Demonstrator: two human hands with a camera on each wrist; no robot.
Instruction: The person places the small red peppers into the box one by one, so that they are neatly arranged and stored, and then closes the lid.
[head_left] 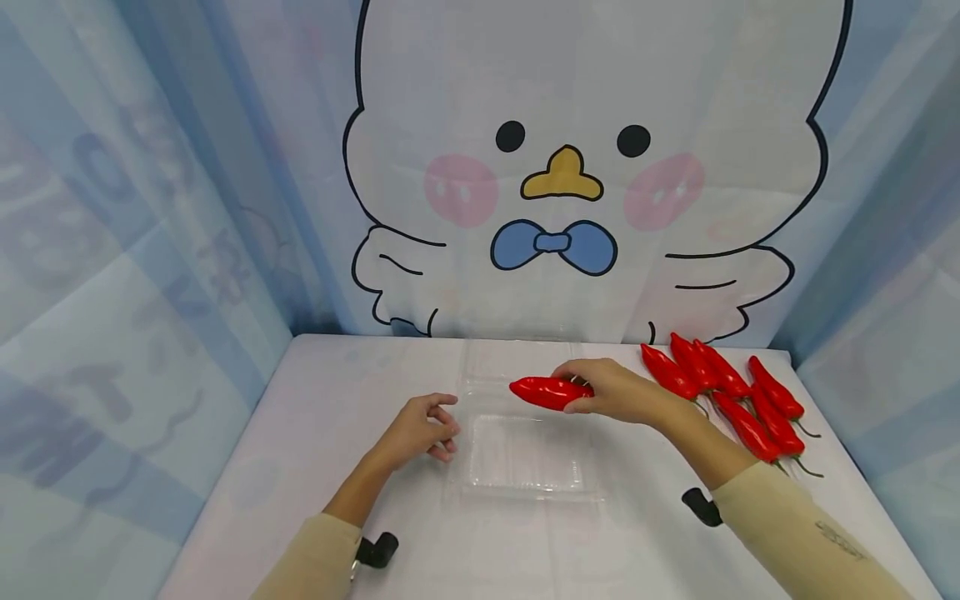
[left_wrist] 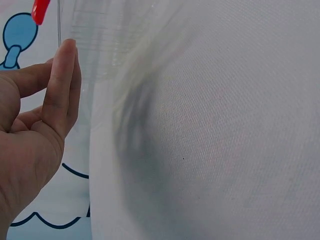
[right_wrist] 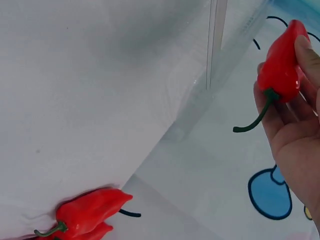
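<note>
The red pepper looks glossy to me, with its pointed tip turned left and, as the right wrist camera shows, a curved dark green stem; it is held above the far part of the clear container, pinched by the fingers of the right hand. Just beside the container's left edge, I see the left hand with its fingers loosely bent. Right of the container, more peppers lie grouped on the tabletop, the right forearm crosses between, and behind stands a cartoon curtain.
</note>
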